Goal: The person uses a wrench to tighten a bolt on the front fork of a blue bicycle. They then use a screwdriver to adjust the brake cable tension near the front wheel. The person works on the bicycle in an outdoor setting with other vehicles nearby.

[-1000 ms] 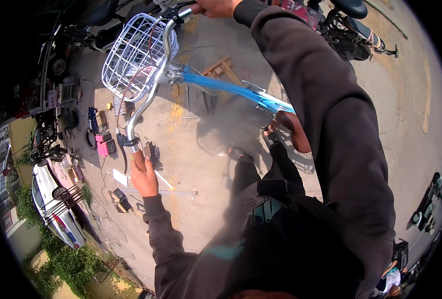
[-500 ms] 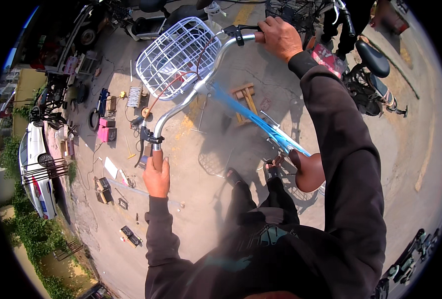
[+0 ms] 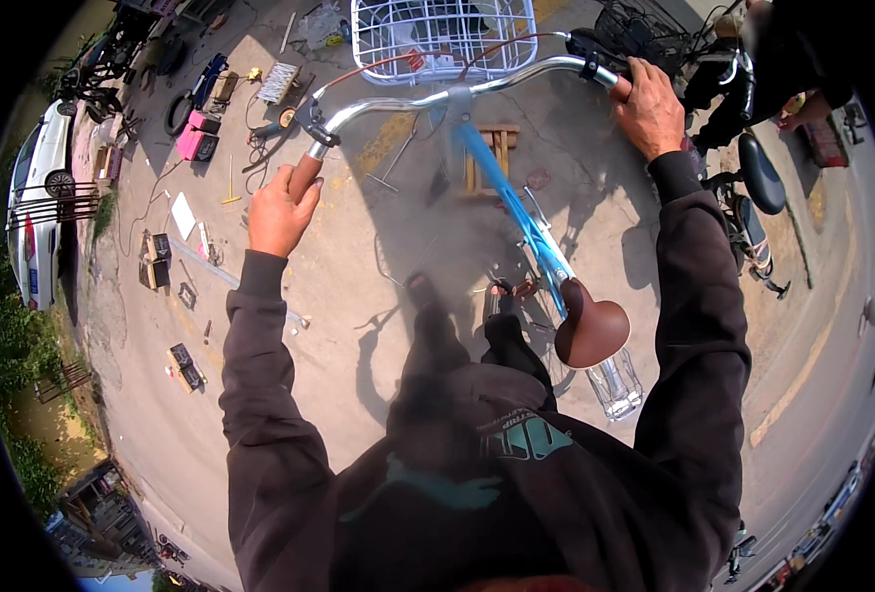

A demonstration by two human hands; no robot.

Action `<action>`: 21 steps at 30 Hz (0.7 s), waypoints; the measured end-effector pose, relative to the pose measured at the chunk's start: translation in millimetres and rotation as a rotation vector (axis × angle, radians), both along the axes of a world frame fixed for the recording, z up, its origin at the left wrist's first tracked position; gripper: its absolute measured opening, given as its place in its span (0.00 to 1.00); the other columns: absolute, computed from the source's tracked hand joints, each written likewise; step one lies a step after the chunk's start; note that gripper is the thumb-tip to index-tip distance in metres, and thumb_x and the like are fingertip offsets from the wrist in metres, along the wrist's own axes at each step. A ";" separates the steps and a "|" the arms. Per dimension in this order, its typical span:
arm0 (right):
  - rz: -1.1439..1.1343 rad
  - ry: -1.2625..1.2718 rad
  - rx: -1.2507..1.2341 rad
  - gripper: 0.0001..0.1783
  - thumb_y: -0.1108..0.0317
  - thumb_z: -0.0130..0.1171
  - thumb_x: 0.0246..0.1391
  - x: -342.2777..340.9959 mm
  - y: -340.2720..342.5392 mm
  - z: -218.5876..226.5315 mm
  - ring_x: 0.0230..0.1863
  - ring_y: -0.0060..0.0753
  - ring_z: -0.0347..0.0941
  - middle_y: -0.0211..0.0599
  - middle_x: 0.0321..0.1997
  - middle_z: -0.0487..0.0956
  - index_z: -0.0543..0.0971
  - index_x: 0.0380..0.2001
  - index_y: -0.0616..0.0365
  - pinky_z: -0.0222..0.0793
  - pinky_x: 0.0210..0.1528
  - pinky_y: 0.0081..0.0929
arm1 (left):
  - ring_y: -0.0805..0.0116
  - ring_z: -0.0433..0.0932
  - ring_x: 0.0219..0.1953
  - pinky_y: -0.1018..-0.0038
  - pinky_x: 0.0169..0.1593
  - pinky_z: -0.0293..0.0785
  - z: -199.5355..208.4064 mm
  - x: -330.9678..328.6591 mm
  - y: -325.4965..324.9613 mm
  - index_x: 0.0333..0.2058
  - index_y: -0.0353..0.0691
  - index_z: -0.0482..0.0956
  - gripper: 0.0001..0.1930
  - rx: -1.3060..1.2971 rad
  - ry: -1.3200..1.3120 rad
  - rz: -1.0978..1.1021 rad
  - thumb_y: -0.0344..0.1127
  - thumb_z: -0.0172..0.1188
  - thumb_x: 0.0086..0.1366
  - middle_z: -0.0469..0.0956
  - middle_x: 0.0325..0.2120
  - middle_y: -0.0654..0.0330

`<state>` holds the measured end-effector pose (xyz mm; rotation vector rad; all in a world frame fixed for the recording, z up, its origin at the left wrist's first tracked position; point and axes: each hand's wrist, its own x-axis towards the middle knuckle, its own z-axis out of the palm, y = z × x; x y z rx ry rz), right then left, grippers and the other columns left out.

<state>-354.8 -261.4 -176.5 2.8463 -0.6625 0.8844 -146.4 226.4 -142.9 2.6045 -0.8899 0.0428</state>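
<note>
My left hand (image 3: pixel 285 210) is closed around the brown left grip (image 3: pixel 306 174) of a bicycle's chrome handlebar (image 3: pixel 408 104). At the other end, my right hand (image 3: pixel 652 109) is wrapped over the right grip (image 3: pixel 620 89), its fingertips partly hidden. A white wire basket (image 3: pixel 444 44) is mounted ahead of the bar, with something pale and red in it. The light blue bicycle frame (image 3: pixel 502 183) runs back to a brown saddle (image 3: pixel 591 326), with a silver rear rack (image 3: pixel 615 390) behind. My legs stand to the left of the frame.
A wooden stool (image 3: pixel 500 158) sits on the concrete beyond the frame. Pink boxes (image 3: pixel 197 138), a loose tyre (image 3: pixel 178 113) and open tool cases (image 3: pixel 154 261) lie to the left. A parked white car (image 3: pixel 41 202) is farther left. Another person (image 3: pixel 724 94) and a black-saddled bike (image 3: pixel 761 175) are at right.
The handlebar has turned clockwise and now lies more level across the view, with the basket farther ahead. My right hand appears farther right and lower, my left slightly left and higher. Both keep their grips.
</note>
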 end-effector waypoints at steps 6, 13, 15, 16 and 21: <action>-0.315 0.252 0.071 0.14 0.56 0.61 0.55 -10.2 28.0 6.2 0.44 0.47 0.75 0.41 0.43 0.81 0.79 0.37 0.55 0.74 0.44 0.42 | 0.40 0.80 0.29 0.55 0.33 0.75 1.8 24.8 -3.7 0.36 0.37 0.78 0.20 0.009 -0.086 -0.094 0.50 0.66 0.60 0.81 0.26 0.43; -0.087 -0.097 -0.350 0.19 0.55 0.62 0.54 -16.2 34.2 -7.4 0.45 0.51 0.74 0.47 0.44 0.80 0.81 0.47 0.51 0.73 0.48 0.44 | 0.41 0.81 0.30 0.53 0.33 0.76 -0.5 19.0 11.0 0.35 0.41 0.77 0.19 -0.053 -0.073 -0.114 0.52 0.66 0.60 0.81 0.24 0.46; -0.187 0.026 -0.240 0.23 0.56 0.63 0.55 -8.8 38.7 -2.7 0.46 0.53 0.74 0.50 0.43 0.78 0.80 0.53 0.50 0.73 0.48 0.46 | 0.41 0.81 0.29 0.53 0.32 0.76 -2.1 13.5 15.6 0.34 0.40 0.77 0.19 -0.067 -0.018 -0.110 0.51 0.66 0.60 0.81 0.24 0.45; -0.240 0.082 -0.157 0.23 0.56 0.63 0.55 -5.1 31.3 -2.3 0.46 0.53 0.75 0.49 0.42 0.78 0.79 0.54 0.50 0.73 0.47 0.46 | 0.41 0.81 0.29 0.53 0.32 0.76 -4.0 9.5 14.2 0.34 0.39 0.76 0.19 -0.090 0.003 -0.116 0.51 0.67 0.60 0.81 0.24 0.45; -0.038 0.086 -0.056 0.32 0.61 0.62 0.57 4.0 -6.3 1.7 0.54 0.56 0.74 0.56 0.50 0.78 0.70 0.62 0.63 0.72 0.55 0.46 | 0.40 0.80 0.29 0.52 0.31 0.75 -17.5 -8.6 20.3 0.35 0.38 0.75 0.19 -0.182 0.107 -0.146 0.47 0.68 0.60 0.80 0.24 0.43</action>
